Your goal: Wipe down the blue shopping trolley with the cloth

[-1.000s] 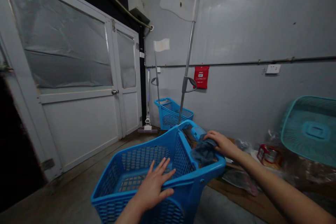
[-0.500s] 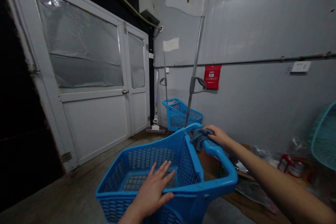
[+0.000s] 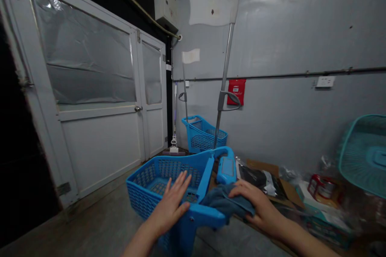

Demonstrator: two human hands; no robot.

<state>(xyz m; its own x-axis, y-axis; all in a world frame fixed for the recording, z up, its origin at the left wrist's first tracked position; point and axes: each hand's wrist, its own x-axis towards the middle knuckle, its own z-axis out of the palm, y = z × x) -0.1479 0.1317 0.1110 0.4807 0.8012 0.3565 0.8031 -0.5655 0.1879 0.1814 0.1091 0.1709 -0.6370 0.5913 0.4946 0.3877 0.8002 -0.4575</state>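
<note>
A bright blue plastic basket [image 3: 144,180] with a lattice wall and a wide handle end stands on the floor in front of me. My left hand [image 3: 169,207] lies flat on its near rim, fingers spread. My right hand [image 3: 256,204] presses a dark blue-grey cloth [image 3: 221,202] against the basket's near right rim. A metal pole with a grey grip and a white flag-like plate [image 3: 214,8] rises from the basket's far end.
A second blue basket [image 3: 203,138] with its own pole stands by the far wall, a mop [image 3: 174,144] beside it. White double doors [image 3: 96,112] fill the left. Cardboard, bags, a red tin [image 3: 321,186] and a teal basket [image 3: 364,154] crowd the right.
My right hand has drawn the cloth from the far handle end back to the near right rim. The basket now sits lower and farther left in view. My left hand stays on the rim.
</note>
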